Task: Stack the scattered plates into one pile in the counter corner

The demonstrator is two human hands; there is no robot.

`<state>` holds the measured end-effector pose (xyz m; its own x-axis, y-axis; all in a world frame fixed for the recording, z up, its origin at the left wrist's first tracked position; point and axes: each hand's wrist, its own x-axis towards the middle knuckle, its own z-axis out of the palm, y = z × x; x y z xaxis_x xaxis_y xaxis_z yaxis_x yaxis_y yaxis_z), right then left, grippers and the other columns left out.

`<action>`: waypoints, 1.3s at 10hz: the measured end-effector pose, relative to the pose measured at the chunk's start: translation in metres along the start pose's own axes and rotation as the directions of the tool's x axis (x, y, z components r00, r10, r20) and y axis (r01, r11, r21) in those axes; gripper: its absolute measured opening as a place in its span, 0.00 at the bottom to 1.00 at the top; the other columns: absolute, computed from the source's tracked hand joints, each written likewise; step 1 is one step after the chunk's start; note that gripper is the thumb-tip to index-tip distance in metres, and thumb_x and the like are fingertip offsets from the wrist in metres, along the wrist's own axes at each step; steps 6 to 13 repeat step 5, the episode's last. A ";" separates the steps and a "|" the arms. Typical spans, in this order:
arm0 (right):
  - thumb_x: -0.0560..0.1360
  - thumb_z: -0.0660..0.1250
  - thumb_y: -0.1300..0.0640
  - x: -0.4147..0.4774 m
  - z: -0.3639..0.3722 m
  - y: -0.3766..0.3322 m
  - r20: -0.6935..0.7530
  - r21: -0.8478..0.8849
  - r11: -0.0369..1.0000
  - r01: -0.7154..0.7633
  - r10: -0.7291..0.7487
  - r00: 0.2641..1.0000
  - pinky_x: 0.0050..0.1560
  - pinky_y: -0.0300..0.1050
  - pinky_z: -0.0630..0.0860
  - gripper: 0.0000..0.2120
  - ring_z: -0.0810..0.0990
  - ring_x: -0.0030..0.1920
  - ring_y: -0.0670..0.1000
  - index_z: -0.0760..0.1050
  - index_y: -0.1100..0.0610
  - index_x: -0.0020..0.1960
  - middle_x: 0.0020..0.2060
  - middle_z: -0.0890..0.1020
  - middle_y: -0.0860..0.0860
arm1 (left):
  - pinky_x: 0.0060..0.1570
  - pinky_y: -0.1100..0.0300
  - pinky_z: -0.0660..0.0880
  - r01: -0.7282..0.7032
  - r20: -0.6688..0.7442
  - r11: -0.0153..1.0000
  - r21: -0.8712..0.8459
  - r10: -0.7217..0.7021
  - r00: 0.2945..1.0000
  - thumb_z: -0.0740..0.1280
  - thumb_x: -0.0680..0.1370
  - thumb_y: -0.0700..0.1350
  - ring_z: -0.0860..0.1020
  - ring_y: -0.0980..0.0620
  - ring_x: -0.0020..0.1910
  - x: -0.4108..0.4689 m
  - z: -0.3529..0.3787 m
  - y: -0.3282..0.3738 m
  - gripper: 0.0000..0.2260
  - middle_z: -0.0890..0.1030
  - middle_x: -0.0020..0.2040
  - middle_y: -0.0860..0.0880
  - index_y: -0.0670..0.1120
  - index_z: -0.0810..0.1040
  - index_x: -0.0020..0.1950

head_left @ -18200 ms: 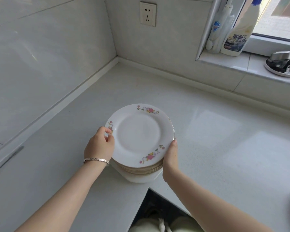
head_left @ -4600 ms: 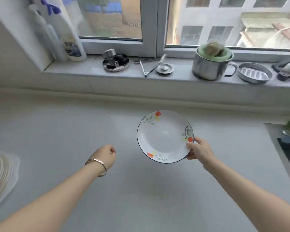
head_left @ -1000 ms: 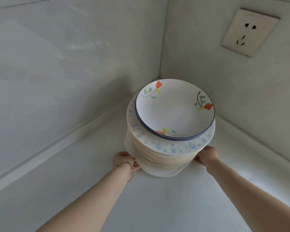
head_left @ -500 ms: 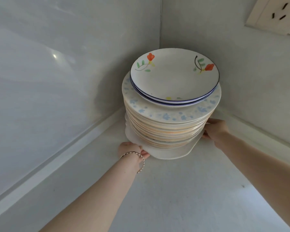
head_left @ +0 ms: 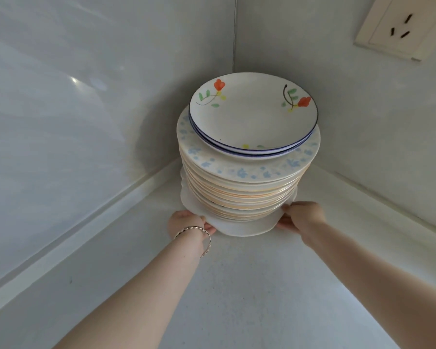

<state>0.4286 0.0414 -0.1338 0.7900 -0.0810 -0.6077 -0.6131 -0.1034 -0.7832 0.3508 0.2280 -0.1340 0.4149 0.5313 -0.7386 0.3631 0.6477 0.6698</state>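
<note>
White and cream crockery makes up the pile of plates (head_left: 244, 190), which sits deep in the corner of the pale counter (head_left: 237, 285), at twelve o'clock from the person's two outstretched forearms. The left wall (head_left: 73, 96) and the right wall (head_left: 363, 127) meet in a seam (head_left: 234, 34) right behind it; the pile stands near both, though whether it touches either cannot be told. On top lies the orange-flower plate (head_left: 252, 114), rimmed in dark blue, nested in a second blue-rimmed plate (head_left: 262, 154). Beneath those comes a wider blue-flower plate (head_left: 239, 170), then a run of plates edged in orange-gold (head_left: 242, 197), and at the base the broad white bottom dish (head_left: 239, 229), whose rim juts out past the rest.

The left hand (head_left: 184, 221) is at the eight o'clock side of that dish, its back to the camera, fingers curled in against the rim and holding it; the thumb is hidden. A thin metal bracelet (head_left: 199, 231) circles that wrist. The right hand (head_left: 302, 216) is at the four o'clock side, thumb laid over the rim and fingers tucked under, gripping the same dish. Whether the dish's base rests fully on the counter or is held a little off it cannot be told. A cream wall socket (head_left: 398, 26) is set in the right wall at one o'clock in the view, well apart from the pile.
</note>
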 end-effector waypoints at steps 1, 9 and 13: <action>0.77 0.61 0.68 -0.002 0.000 -0.002 0.012 -0.018 1.000 -0.025 0.026 1.000 0.19 0.40 0.76 0.13 0.78 0.28 0.55 0.71 0.69 0.61 0.47 0.79 0.65 | 0.47 0.42 0.76 0.001 -0.006 1.000 -0.018 -0.001 1.000 0.56 0.74 0.22 0.75 0.38 0.46 -0.005 0.002 0.003 0.16 0.75 0.41 0.36 0.39 0.70 0.54; 0.76 0.57 0.62 -0.137 -0.047 -0.011 0.239 -0.866 0.477 0.149 0.134 0.962 0.29 0.38 0.72 0.09 0.76 0.29 0.48 0.70 0.59 0.38 0.38 0.80 0.52 | 0.55 0.58 0.75 -0.263 0.205 0.460 0.848 0.173 0.963 0.56 0.78 0.38 0.78 0.42 0.56 -0.163 -0.051 0.013 0.10 0.79 0.55 0.41 0.39 0.75 0.54; 0.76 0.57 0.62 -0.137 -0.047 -0.011 0.239 -0.866 0.477 0.149 0.134 0.962 0.29 0.38 0.72 0.09 0.76 0.29 0.48 0.70 0.59 0.38 0.38 0.80 0.52 | 0.55 0.58 0.75 -0.263 0.205 0.460 0.848 0.173 0.963 0.56 0.78 0.38 0.78 0.42 0.56 -0.163 -0.051 0.013 0.10 0.79 0.55 0.41 0.39 0.75 0.54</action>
